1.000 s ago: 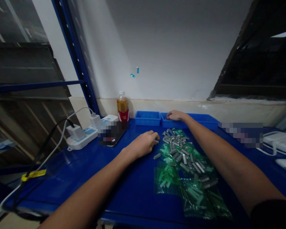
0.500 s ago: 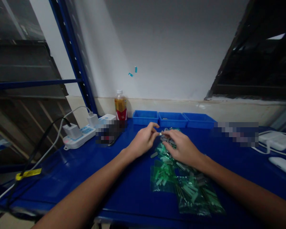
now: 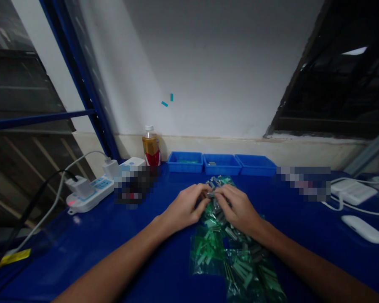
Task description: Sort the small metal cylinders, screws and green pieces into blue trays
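My left hand point(image 3: 191, 204) and my right hand point(image 3: 236, 206) meet over a heap of small parts, fingertips almost touching. Both hands pinch a small grey metal piece point(image 3: 211, 195), whose exact kind is too small to make out. Below and around them lie clear green plastic bags point(image 3: 207, 252) with slim, pale strips inside. Loose grey metal pieces point(image 3: 212, 182) are heaped just beyond my fingertips. Part of the heap is hidden by my right hand.
Three blue trays point(image 3: 221, 168) line the wall, some small parts in the left and middle ones. A drink bottle point(image 3: 151, 147) stands left of them, near a white power strip point(image 3: 90, 195) with cables. A white oblong object point(image 3: 364, 229) lies on the blue table point(image 3: 139, 269) at right.
The view has shifted, so the table and trays sit lower and further left. My fingers have come closer together, and both hands now pinch the grey piece between them.
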The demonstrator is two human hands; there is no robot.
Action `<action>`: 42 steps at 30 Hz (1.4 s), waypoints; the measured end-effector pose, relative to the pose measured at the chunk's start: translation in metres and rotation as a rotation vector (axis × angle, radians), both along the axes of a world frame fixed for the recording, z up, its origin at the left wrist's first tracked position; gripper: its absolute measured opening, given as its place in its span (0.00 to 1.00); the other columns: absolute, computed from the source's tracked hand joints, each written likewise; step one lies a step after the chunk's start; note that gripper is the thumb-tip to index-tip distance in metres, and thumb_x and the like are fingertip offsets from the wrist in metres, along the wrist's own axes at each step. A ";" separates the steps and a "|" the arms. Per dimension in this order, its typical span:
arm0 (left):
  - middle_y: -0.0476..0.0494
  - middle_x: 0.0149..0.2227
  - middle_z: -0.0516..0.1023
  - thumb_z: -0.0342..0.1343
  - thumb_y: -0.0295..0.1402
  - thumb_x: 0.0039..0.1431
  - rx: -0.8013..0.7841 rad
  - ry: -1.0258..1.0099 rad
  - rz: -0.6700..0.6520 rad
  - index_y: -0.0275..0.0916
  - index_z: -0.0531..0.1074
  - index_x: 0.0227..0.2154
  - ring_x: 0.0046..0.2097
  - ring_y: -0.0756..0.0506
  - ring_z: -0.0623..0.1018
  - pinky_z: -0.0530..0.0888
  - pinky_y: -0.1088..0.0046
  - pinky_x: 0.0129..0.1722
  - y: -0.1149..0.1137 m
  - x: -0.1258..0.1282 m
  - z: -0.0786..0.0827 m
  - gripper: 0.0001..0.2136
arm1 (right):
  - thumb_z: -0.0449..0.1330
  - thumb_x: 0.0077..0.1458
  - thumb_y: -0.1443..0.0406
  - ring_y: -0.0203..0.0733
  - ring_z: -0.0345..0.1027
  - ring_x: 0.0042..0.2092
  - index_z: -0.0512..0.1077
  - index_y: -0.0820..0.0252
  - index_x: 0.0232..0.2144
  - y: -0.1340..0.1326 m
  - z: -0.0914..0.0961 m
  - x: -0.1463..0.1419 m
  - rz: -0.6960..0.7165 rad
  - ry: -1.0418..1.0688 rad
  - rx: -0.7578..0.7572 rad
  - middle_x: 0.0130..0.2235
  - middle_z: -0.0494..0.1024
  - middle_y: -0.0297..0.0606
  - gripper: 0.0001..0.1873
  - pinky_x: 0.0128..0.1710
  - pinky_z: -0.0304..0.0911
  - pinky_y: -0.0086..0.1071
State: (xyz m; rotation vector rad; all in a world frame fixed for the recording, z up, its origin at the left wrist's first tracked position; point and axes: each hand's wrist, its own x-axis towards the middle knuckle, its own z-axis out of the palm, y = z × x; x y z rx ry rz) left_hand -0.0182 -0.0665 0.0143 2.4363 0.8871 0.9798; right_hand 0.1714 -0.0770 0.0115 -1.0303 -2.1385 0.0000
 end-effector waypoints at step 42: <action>0.51 0.22 0.67 0.46 0.39 0.63 -0.428 -0.181 0.091 0.35 0.66 0.23 0.26 0.51 0.68 0.63 0.78 0.27 0.041 0.019 -0.009 0.17 | 0.54 0.56 0.70 0.43 0.69 0.40 0.65 0.57 0.41 0.009 0.000 0.006 -0.051 0.035 -0.069 0.37 0.75 0.40 0.09 0.40 0.65 0.39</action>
